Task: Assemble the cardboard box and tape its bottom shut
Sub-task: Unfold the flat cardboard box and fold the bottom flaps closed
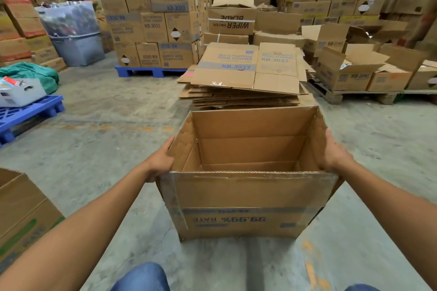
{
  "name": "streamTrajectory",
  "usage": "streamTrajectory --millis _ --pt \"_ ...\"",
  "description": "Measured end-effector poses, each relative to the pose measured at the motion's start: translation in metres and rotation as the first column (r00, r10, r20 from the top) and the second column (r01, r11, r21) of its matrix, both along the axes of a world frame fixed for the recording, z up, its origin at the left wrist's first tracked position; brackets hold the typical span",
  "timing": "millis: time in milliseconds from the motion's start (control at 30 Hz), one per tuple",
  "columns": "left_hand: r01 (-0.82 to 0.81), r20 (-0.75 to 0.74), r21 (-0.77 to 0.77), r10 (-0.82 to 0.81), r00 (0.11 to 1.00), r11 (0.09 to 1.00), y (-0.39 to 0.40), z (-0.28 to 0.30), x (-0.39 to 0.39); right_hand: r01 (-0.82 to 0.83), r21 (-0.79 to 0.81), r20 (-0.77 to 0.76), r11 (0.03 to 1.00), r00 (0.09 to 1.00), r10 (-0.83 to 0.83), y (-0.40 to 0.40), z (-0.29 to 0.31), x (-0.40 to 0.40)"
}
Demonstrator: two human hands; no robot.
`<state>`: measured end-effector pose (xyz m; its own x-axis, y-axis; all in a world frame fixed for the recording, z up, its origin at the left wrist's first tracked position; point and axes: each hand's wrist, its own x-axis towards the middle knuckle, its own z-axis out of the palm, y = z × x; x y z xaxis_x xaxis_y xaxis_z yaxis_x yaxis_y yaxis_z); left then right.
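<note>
Standing open-topped on the concrete floor (99,139), the brown corrugated cardboard box (246,196) is held at both side flaps. The left hand (160,160) and right hand (333,153) are curled over the flap edges, gripping them. Behind the box, a stack of flattened cartons (246,78) is noted. The box is judged light, moderately stiff, best taken at the side walls.
</note>
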<state>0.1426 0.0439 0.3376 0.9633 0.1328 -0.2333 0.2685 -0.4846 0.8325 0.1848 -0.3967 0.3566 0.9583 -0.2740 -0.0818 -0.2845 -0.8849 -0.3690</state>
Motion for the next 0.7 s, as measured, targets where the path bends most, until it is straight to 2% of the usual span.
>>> streamTrajectory --millis 100,233,333,433,600,700 --pt "-0.091 -0.007 -0.065 0.090 0.996 0.994 0.014 -0.010 0.024 -0.104 -0.025 -0.009 0.994 0.995 0.104 -0.005 -0.003 -0.005" --pt "-0.222 -0.036 0.029 0.223 0.974 0.975 0.000 0.024 0.021 -0.252 -0.038 -0.093 0.967 0.964 0.247 0.004 -0.001 -0.022" --pt "-0.271 -0.073 0.052 0.274 0.959 0.961 0.006 0.031 0.023 -0.251 -0.054 -0.114 0.967 0.963 0.243 0.019 -0.006 -0.035" --pt "-0.291 -0.019 0.043 0.292 0.956 0.956 0.010 0.023 0.013 -0.239 -0.089 -0.084 0.967 0.969 0.232 0.028 -0.012 -0.035" --pt "-0.273 0.111 0.088 0.263 0.958 0.958 -0.003 0.002 -0.001 -0.227 0.005 -0.129 0.974 0.966 0.226 0.040 -0.017 -0.024" --pt "-0.172 0.101 0.089 0.163 0.981 0.981 -0.006 -0.004 -0.007 -0.283 0.021 -0.179 0.959 0.942 0.282 0.049 -0.022 -0.025"
